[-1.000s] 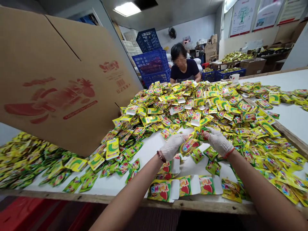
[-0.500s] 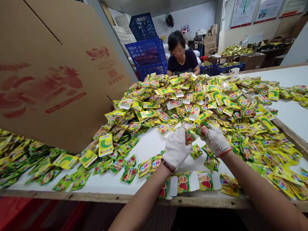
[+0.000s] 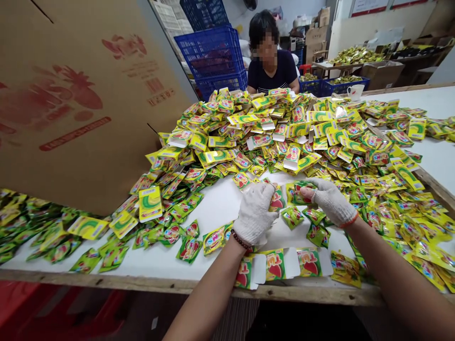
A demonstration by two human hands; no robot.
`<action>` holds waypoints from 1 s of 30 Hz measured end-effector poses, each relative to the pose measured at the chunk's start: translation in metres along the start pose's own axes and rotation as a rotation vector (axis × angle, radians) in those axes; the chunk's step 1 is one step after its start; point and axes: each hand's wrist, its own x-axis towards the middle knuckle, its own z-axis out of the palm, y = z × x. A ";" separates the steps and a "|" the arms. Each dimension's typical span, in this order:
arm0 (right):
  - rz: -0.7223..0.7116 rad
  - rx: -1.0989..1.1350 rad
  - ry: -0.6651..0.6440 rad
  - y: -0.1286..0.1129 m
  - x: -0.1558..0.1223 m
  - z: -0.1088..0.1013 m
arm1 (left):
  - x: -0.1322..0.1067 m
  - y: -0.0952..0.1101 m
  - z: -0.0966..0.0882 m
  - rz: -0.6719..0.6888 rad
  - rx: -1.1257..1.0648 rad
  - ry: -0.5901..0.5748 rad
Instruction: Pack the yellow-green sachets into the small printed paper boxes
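Observation:
My left hand (image 3: 256, 213), in a white knit glove with a beaded bracelet at the wrist, is closed around a small printed carton (image 3: 277, 200) with a watermelon picture. Just right of it, my gloved right hand (image 3: 331, 201) pinches green and yellow candy sachets (image 3: 297, 193) between thumb and fingers; how many is unclear. Loose green sachets (image 3: 318, 235) lie on the white table below the right hand. Near the front edge a row of open-flapped cartons (image 3: 275, 265) lies flat, with a yellow sachet (image 3: 345, 269) to their right.
A large heap of filled cartons and sachets (image 3: 249, 125) rises beyond my hands. On the left a big cardboard box (image 3: 81, 156) leans over more sachets (image 3: 31, 225). Across the table sits a person (image 3: 272, 71), near stacked blue crates (image 3: 213, 54). A white cup (image 3: 354, 92) stands at the far edge.
The right hand has shifted right, away from the left hand, and more of its sachets now shows. My left hand still grips its carton. The whole view has tilted slightly downward.

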 end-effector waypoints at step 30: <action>-0.036 -0.282 -0.061 -0.004 -0.002 0.005 | -0.004 0.003 0.012 0.160 0.010 0.037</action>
